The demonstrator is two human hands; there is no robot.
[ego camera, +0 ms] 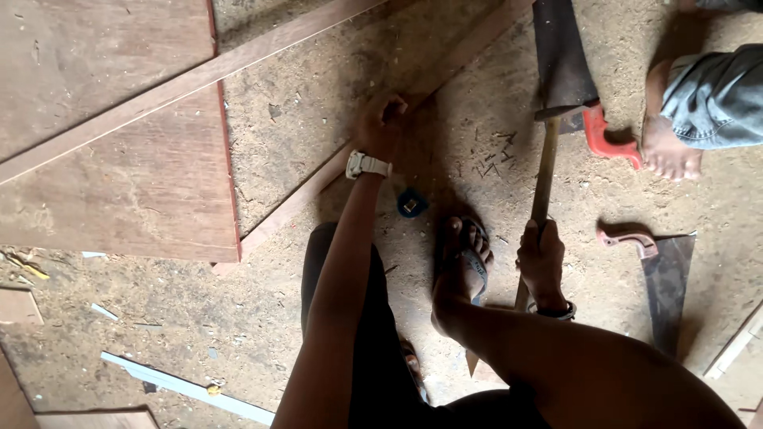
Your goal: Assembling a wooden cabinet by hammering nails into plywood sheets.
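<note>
A: Quickly, hand poses?
B: Left hand (380,125) is stretched out toward 12 o'clock, arm straight, grip curled shut on the long wooden strip (318,181) that runs diagonally across the floor (318,95). A pale-strapped wristwatch (367,165) is on that wrist.
A: Right?
B: Right hand (541,258) sits at about 3 o'clock of centre, fist clamped around the wooden handle (544,179) of a hammer, handle pointing up toward 12, dark metal head (566,112) at the top end. Dark band on that wrist.
A: Materials?
B: Strip is reddish-brown timber, narrow and flat. Floor is dusty, covered in sawdust and chips. Big plywood sheet (119,159) at 10 o'clock, brown with a red edge, another batten lying across it.
A: Other stuff?
B: Handsaw with a red handle (608,137) at 1 o'clock, blade dark. Second saw (664,274) at 3 o'clock, brownish handle, near the right hand. Small blue item (411,204) just beside the strip, below the left hand. The person's own sandalled foot (465,262) between the hands. Another person's bare foot (668,135) and denim hem at 2 o'clock.
</note>
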